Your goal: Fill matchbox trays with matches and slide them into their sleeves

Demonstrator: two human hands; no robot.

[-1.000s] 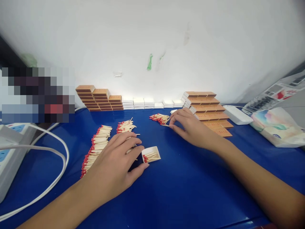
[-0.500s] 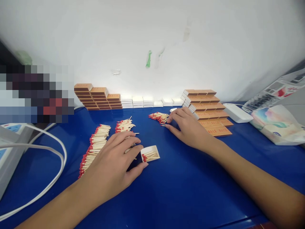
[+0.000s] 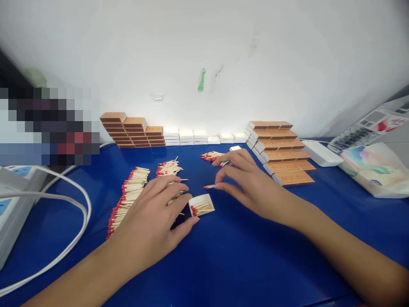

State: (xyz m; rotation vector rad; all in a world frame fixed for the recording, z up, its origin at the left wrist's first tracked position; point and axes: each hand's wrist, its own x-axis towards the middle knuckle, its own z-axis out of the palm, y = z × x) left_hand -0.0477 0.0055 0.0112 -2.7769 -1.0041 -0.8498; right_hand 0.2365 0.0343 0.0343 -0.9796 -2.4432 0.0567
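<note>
My left hand [image 3: 156, 213] grips the left end of a small white matchbox tray [image 3: 207, 199] between thumb and forefinger. Several red-headed matches [image 3: 202, 207] lie inside it. My right hand [image 3: 246, 183] pinches a single match [image 3: 209, 186] between thumb and forefinger, its red head pointing left, above and right of the tray. Behind that hand is a small pile of matches [image 3: 211, 156], partly covered by the fingers. Left of my left hand runs a long row of matches [image 3: 132, 187]; another pile of matches [image 3: 168, 167] lies beyond its fingers, partly hidden.
Stacks of brown matchboxes stand along the wall at left [image 3: 128, 132] and right [image 3: 277, 145]. Between them are stacked white trays [image 3: 194, 136]. White cables [image 3: 84, 213] and a power strip [image 3: 19, 196] lie left. A tissue pack [image 3: 377, 170] sits right on the blue table [image 3: 230, 264].
My right hand has moved from the far match pile toward me, carrying one match closer to the tray. My left hand stays on the tray.
</note>
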